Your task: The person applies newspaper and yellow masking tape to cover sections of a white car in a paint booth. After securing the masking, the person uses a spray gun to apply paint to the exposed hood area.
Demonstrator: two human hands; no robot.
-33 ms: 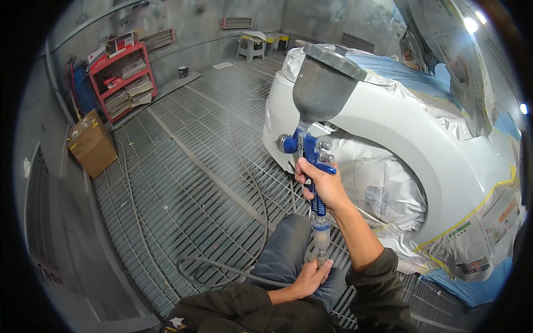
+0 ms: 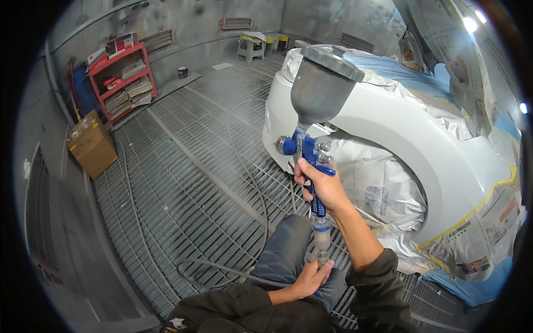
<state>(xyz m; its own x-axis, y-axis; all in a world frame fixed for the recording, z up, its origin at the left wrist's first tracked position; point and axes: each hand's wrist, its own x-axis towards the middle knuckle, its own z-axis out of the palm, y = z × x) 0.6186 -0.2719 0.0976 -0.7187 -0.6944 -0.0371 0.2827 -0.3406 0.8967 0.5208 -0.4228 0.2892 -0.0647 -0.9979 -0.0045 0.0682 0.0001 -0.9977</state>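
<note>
My right hand (image 2: 325,186) is wrapped round the handle of a blue spray gun (image 2: 308,145), held upright with its nozzle toward the left. A grey cup with a lid (image 2: 325,89) sits on top of the gun, tilted a little. Below the handle hangs a clear inline filter (image 2: 321,237). My left hand (image 2: 311,278) grips the metal hose fitting (image 2: 322,258) at its lower end. Just beyond the gun is a white car fender (image 2: 444,133); silvery masking film (image 2: 383,172) fills its wheel arch.
An air hose (image 2: 265,205) loops over the grated floor (image 2: 183,205) to my left. A red shelf (image 2: 123,80) with papers and a cardboard box (image 2: 93,145) stand by the left wall. A grey stool (image 2: 251,50) is at the back. Taped paper (image 2: 477,233) covers the car's right side.
The spray gun and its cup have shifted very slightly to the left. Both hands keep their grip.
</note>
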